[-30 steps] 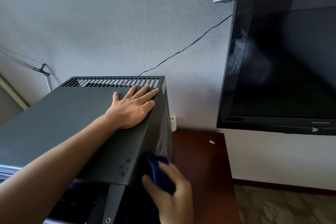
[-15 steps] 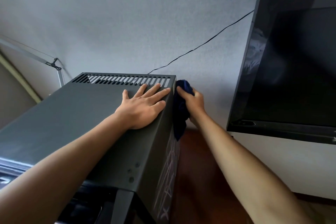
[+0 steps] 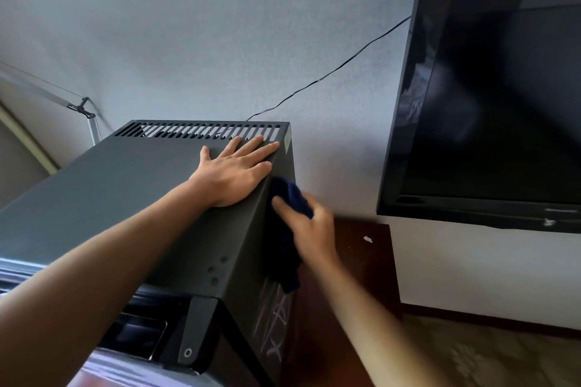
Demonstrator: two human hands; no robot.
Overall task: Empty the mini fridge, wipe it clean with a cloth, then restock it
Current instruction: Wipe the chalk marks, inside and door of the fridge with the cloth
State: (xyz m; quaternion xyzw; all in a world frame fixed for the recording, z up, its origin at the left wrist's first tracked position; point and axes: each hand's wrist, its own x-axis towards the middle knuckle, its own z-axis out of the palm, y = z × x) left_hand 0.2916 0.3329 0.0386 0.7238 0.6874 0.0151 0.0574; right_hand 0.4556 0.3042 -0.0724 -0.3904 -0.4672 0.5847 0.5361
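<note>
Head view, cloth (image 3: 287, 198) under right hand (image 3: 309, 225) fingers

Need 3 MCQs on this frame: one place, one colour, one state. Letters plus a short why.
1. Where is the cloth?
A. on the fridge top
B. against the fridge's right side
C. on the floor

2. What colour is the cloth?
A. dark blue
B. white
C. yellow

3. How does the left hand lie?
A. curled round a handle
B. flat on the mini fridge top, fingers straight
C. gripping the TV

Key:
1 B, the right hand presses it on the side panel.
2 A, it shows navy against the grey panel.
3 B, the palm rests near the vent slots.
</note>
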